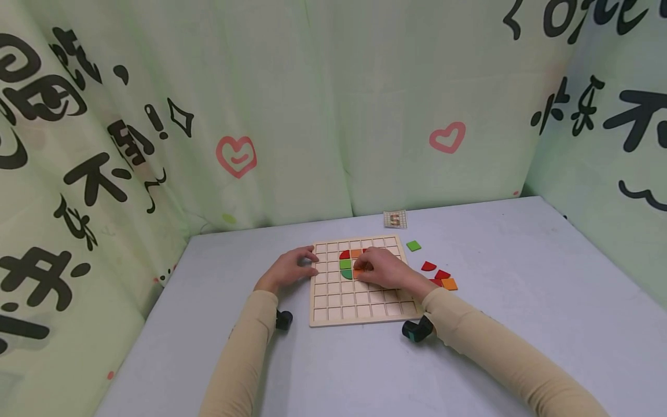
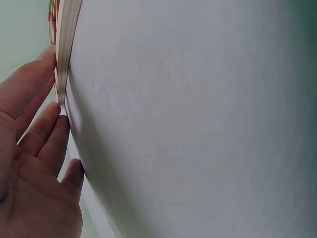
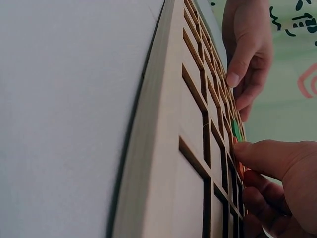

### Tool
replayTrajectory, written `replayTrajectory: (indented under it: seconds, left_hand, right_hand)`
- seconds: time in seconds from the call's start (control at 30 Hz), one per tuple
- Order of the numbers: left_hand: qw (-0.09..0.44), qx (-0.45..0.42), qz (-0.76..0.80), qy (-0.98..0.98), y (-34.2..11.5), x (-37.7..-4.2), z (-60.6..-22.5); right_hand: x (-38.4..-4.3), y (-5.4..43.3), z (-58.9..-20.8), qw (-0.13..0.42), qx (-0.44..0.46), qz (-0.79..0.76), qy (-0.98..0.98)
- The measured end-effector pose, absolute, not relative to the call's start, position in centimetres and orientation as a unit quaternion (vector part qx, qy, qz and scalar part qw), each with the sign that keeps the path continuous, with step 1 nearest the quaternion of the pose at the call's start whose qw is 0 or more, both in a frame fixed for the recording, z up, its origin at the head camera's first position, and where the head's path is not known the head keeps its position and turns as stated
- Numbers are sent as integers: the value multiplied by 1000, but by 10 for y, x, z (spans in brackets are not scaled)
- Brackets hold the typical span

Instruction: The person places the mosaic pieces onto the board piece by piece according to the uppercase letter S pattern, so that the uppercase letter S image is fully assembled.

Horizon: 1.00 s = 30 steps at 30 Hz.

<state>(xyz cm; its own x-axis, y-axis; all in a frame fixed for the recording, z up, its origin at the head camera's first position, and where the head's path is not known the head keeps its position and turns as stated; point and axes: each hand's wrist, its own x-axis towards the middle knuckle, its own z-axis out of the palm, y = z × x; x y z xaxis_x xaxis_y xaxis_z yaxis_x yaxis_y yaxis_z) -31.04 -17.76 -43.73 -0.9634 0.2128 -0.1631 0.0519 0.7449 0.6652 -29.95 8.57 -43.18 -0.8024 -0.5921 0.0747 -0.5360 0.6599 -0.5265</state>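
Observation:
A wooden grid board (image 1: 333, 315) lies on the table. Its cells hold a red quarter-round tile (image 1: 344, 255), an orange tile (image 1: 356, 253), a light green square (image 1: 345, 264) and a dark green rounded tile (image 1: 347, 274). Over the board's middle, my right hand (image 1: 384, 268) has thumb and curled fingers pinched at another orange tile (image 1: 356, 274), partly covered by them. My left hand (image 1: 289, 267) rests at the board's left edge, fingers fairly straight; in the left wrist view its fingertips (image 2: 58, 106) touch the wooden side.
Right of the board lie a green square tile (image 1: 414, 245), red tiles (image 1: 429, 266) and an orange square (image 1: 449, 284), some partly behind the right forearm. A small card (image 1: 395, 219) with a grid pattern sits near the table's far edge. Printed curtains (image 1: 333, 116) surround the table.

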Motion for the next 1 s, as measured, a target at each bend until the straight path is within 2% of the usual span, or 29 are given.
replayTrajectory:
  seconds: [0.6, 0.87, 1.0]
  left_hand:
    - [111, 74, 347, 928, -179, -313, -441]
    - [111, 77, 348, 928, -179, -313, -442]
    - [111, 76, 349, 927, -178, -312, -440]
  right_hand:
    - [-299, 85, -434, 50, -308, -277, 909]
    - [-296, 95, -428, 71, -257, -323, 908]
    - [-296, 109, -425, 59, -245, -327, 911]
